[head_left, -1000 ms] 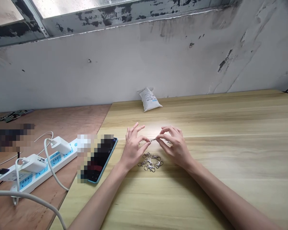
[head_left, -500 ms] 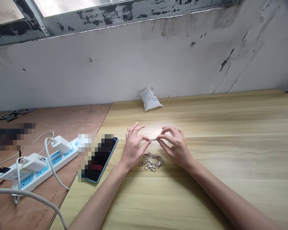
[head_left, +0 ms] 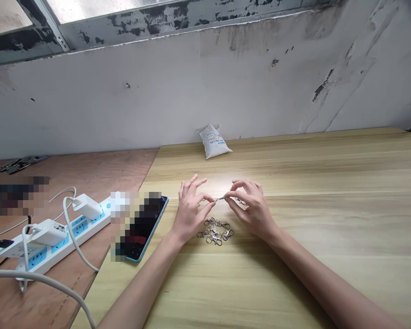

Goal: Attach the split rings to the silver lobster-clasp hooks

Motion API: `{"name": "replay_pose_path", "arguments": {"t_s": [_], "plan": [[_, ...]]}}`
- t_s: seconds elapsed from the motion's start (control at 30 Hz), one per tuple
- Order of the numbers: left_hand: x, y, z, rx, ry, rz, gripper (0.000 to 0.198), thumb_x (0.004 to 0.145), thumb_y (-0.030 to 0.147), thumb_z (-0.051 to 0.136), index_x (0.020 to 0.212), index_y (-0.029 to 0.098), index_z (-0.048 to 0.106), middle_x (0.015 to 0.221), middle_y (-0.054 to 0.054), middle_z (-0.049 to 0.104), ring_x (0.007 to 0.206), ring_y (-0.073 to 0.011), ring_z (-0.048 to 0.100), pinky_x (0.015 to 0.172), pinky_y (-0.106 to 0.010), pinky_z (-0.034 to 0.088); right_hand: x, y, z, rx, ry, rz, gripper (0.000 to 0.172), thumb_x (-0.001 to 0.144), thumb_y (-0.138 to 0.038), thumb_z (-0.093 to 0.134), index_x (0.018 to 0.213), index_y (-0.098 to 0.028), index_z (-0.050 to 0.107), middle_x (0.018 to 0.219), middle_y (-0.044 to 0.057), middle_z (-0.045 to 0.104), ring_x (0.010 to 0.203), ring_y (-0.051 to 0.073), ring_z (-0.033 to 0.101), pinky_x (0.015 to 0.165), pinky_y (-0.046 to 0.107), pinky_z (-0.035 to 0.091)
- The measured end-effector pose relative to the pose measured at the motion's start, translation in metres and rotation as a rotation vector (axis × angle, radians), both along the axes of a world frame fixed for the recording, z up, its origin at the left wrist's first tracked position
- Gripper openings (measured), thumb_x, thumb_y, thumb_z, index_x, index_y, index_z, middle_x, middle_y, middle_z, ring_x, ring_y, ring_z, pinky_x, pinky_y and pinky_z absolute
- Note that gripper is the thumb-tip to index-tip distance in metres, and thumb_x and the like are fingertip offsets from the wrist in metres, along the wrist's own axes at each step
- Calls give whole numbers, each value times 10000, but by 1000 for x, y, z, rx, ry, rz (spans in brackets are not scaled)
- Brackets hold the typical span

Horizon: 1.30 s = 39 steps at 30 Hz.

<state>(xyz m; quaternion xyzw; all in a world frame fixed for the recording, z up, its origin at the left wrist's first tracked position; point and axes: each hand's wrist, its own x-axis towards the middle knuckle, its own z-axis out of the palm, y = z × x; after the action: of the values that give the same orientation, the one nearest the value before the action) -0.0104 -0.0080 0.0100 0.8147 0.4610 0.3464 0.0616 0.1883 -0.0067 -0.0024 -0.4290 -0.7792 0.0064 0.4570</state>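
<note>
Left hand (head_left: 189, 214) and right hand (head_left: 251, 208) each pinch one end of a small metal clasp (head_left: 219, 199) between thumb and forefinger, just above the wooden table (head_left: 329, 205). Its long axis runs left to right, nearly level, from one hand to the other. A pile of clasps (head_left: 215, 230) lies on the table between the wrists. Against the earlier frames, both hands and the metal clasp sit practically unchanged
</note>
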Motion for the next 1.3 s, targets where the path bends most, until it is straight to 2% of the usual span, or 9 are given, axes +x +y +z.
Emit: {"name": "replay_pose_path", "arguments": {"t_s": [0.77,1.1,1.3], "plan": [[-1,0,-3,22,37,-1,67,878,244,622,827,232,665,1373,-50,527,1417,-274,287,1148,-635,170,1,1,-3,-16,-6,18,113,897,-209,587,871,-255,687,933,45,621,982,234,592,907,431,376],[0,0,-3,63,76,-1,75,877,247,627,815,231,665,1371,-42,539,1412,-265,306,1155,-620,171,-3,1,-7,-93,41,42,138,914,-237,575,872,-257,705,913,50,620,952,228,599,873,418,397],[-2,1,-2,61,52,-26,66,850,258,667,791,236,688,1375,-36,543,1409,-275,310,1148,-625,189,2,3,-5,-134,39,120,113,902,-240,596,905,-253,708,928,56,630,944,221,616,844,403,457]]}}
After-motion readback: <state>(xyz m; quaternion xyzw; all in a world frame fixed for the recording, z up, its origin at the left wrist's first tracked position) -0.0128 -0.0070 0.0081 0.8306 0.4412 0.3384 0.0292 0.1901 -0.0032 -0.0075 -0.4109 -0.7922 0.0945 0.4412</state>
